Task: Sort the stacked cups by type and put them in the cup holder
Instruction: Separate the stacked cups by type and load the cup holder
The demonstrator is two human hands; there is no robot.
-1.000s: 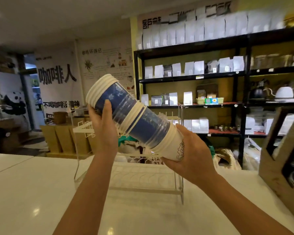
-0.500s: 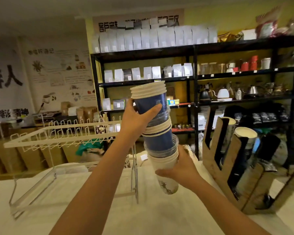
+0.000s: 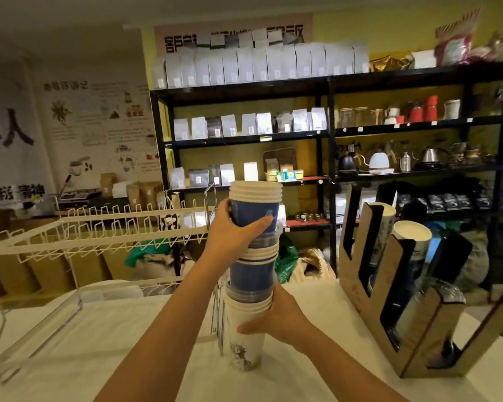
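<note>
Head view shows my left hand gripping the top blue cups and my right hand gripping the white ones of a mixed stack at centre frame, unsorted, while the cup holder at lower right already holds some cups.

Two bare forearms in view, entering from the bottom edge. No sleeves visible up to the frame edge. Left hand and right hand both bare: no gloves, rings, watch or wristband seen. Slim wrists. Fingernails short where visible, somewhat blurred.
</note>
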